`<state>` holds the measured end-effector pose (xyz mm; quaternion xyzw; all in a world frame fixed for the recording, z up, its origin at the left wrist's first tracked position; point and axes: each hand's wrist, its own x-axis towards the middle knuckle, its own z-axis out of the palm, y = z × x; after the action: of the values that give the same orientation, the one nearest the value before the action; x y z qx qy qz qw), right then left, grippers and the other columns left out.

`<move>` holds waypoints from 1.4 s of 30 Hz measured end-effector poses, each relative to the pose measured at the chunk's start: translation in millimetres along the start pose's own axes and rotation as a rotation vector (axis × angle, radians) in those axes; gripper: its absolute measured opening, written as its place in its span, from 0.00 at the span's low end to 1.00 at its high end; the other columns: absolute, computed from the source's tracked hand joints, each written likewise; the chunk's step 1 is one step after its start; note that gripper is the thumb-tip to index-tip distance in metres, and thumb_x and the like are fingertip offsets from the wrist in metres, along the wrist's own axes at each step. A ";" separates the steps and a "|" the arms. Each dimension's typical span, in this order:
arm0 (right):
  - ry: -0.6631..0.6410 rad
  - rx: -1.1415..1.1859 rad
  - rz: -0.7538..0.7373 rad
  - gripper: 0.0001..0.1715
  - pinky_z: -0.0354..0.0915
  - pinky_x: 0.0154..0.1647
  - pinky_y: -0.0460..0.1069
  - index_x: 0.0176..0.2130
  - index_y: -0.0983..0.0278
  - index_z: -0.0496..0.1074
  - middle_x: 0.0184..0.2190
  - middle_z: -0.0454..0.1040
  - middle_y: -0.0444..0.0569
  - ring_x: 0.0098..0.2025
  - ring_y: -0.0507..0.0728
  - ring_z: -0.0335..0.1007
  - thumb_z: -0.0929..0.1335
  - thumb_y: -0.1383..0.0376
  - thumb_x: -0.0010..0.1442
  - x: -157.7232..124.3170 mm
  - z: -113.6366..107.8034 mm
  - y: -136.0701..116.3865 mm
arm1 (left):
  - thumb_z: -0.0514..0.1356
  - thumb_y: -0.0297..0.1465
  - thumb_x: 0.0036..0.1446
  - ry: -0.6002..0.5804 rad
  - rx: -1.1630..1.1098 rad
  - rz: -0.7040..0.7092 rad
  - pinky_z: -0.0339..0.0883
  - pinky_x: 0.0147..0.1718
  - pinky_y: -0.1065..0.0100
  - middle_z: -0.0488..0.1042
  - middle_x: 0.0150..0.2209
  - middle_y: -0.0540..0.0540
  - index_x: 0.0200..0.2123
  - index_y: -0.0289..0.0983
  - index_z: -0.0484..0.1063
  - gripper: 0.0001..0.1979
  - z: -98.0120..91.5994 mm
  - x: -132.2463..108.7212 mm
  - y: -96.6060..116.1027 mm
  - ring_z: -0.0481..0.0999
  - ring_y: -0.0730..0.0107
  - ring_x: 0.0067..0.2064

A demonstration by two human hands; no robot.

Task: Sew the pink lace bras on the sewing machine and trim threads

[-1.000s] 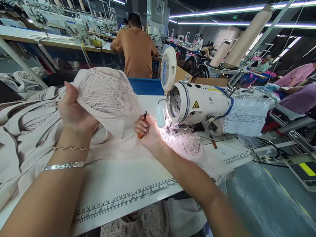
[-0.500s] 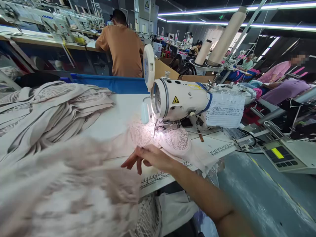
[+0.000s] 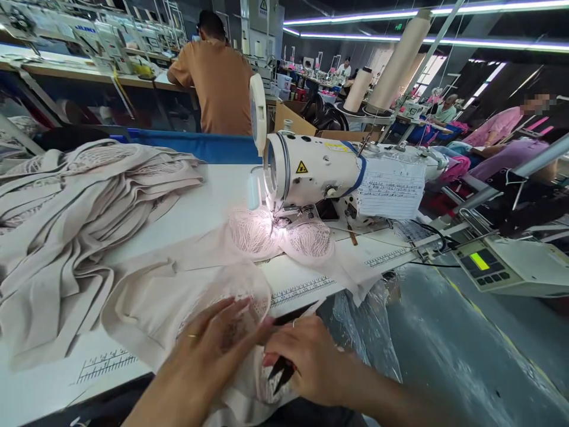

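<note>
At the table's front edge, my left hand (image 3: 207, 350) is closed on a pale pink lace bra (image 3: 253, 281), thumb reaching toward my other hand. My right hand (image 3: 313, 356) grips small dark thread snips (image 3: 283, 373), their two pointed blades directed down over the fabric. Part of this bra hangs below the edge, and my fingers hide some of it. Beyond my hands, a second lace bra (image 3: 309, 240) lies under the lit needle area of the sewing machine (image 3: 313, 169), its cups side by side.
A heap of similar bra pieces (image 3: 84, 196) covers the table's left side. Thread cones (image 3: 398, 65) stand behind the machine. A control box (image 3: 502, 264) sits at right, and a clear plastic bag (image 3: 367, 320) hangs below the edge. A person in a brown shirt (image 3: 217, 86) sits ahead.
My right hand has moved from near the machine down to the front edge, where the snips now show. My left hand has come into view. The blurred fabric at lower left has settled.
</note>
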<state>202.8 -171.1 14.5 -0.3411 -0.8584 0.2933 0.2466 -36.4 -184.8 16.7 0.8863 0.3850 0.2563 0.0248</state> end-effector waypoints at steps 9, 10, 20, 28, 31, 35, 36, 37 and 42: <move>-0.310 0.158 -0.104 0.16 0.65 0.38 0.44 0.32 0.63 0.75 0.30 0.82 0.41 0.32 0.52 0.78 0.64 0.78 0.49 -32.4 -29.3 -9.3 | 0.58 0.33 0.61 -0.384 -0.465 -0.002 0.66 0.55 0.52 0.79 0.49 0.47 0.34 0.49 0.80 0.10 -15.1 -3.6 8.5 0.75 0.52 0.53; -0.324 0.206 -0.098 0.16 0.65 0.38 0.43 0.32 0.63 0.75 0.30 0.82 0.42 0.32 0.51 0.78 0.64 0.79 0.48 -32.8 -29.6 -8.5 | 0.56 0.33 0.63 -0.468 -0.587 -0.059 0.68 0.50 0.56 0.80 0.43 0.46 0.34 0.47 0.79 0.11 -16.3 -7.5 7.7 0.76 0.56 0.47; -0.385 0.706 0.207 0.25 0.52 0.24 0.44 0.27 0.64 0.69 0.21 0.64 0.39 0.23 0.48 0.55 0.73 0.47 0.57 -12.7 -24.7 26.4 | 0.67 0.50 0.53 -0.146 -1.601 -0.959 0.50 0.23 0.73 0.55 0.20 0.55 0.20 0.37 0.57 0.29 25.1 -26.4 13.3 0.53 0.76 0.23; -0.165 1.253 0.390 0.38 0.41 0.22 0.45 0.19 0.60 0.51 0.15 0.50 0.35 0.19 0.46 0.41 0.76 0.44 0.53 -18.7 6.0 35.9 | 0.76 0.38 0.43 0.187 -1.990 -1.125 0.57 0.17 0.77 0.56 0.14 0.57 0.17 0.36 0.59 0.27 35.5 -22.8 32.4 0.54 0.82 0.16; -0.146 1.264 0.387 0.39 0.40 0.20 0.45 0.19 0.59 0.49 0.14 0.48 0.34 0.18 0.46 0.39 0.75 0.42 0.53 -20.7 13.2 36.2 | 0.77 0.37 0.41 0.204 -2.028 -1.122 0.55 0.16 0.79 0.54 0.15 0.59 0.18 0.36 0.59 0.27 34.0 -20.7 37.9 0.51 0.84 0.16; -0.169 1.224 0.358 0.40 0.42 0.19 0.45 0.19 0.59 0.49 0.13 0.48 0.34 0.17 0.46 0.39 0.75 0.40 0.51 -20.6 8.4 40.4 | 0.75 0.39 0.43 0.171 -2.057 -1.091 0.51 0.15 0.80 0.50 0.14 0.60 0.18 0.38 0.54 0.29 28.9 -17.9 42.5 0.46 0.85 0.16; -0.182 1.214 0.349 0.39 0.42 0.19 0.45 0.18 0.60 0.51 0.13 0.49 0.34 0.17 0.46 0.40 0.75 0.40 0.51 -19.8 4.5 41.0 | 0.75 0.39 0.44 0.157 -2.057 -1.082 0.51 0.15 0.80 0.49 0.14 0.60 0.18 0.38 0.53 0.30 27.9 -17.0 43.4 0.45 0.85 0.16; -0.204 1.184 0.335 0.38 0.43 0.19 0.45 0.18 0.61 0.55 0.13 0.51 0.35 0.17 0.46 0.42 0.75 0.40 0.50 -18.4 -0.1 40.8 | 0.75 0.40 0.44 0.144 -2.053 -1.073 0.50 0.15 0.80 0.49 0.14 0.60 0.18 0.38 0.53 0.30 27.5 -15.7 44.3 0.45 0.85 0.16; -0.423 0.622 0.089 0.30 0.59 0.26 0.45 0.35 0.65 0.79 0.27 0.76 0.48 0.27 0.52 0.69 0.72 0.40 0.56 -7.7 -18.9 24.0 | 0.75 0.44 0.43 0.039 -1.996 -1.014 0.47 0.14 0.78 0.51 0.14 0.60 0.18 0.38 0.55 0.30 30.3 -2.3 46.3 0.46 0.84 0.15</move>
<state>230.1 -156.1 10.0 -0.2185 -0.7446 0.6144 0.1428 7.7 -214.3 0.6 0.2058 0.3237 0.4243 0.8203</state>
